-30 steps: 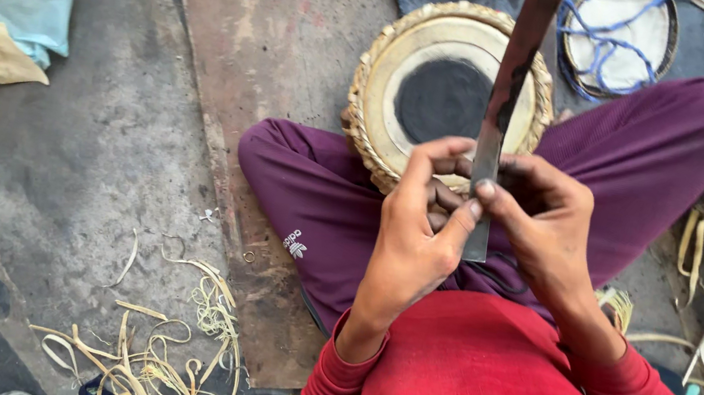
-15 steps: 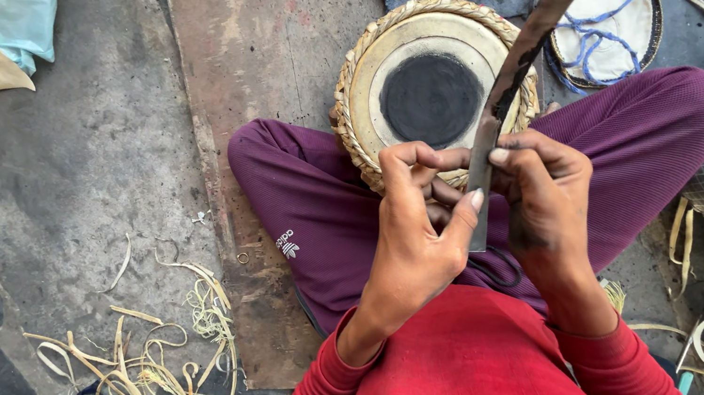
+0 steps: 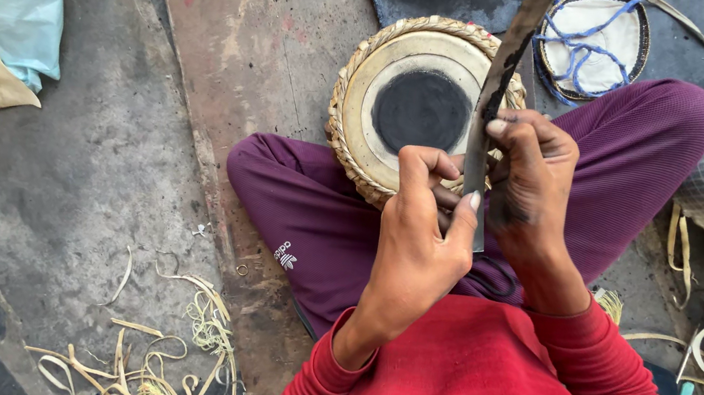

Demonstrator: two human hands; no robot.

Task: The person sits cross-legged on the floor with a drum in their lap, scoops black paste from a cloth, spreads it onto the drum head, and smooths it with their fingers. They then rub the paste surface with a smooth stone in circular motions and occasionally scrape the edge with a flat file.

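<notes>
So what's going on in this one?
A person in a red top sits cross-legged on the floor with a small round drum in front of their legs; its pale head has a black centre and a braided rim. Both hands hold a long, flat, dark blade upright over the lap: the left hand pinches it from one side, the right hand from the other. Pale strip cuttings lie on the floor to the person's left.
</notes>
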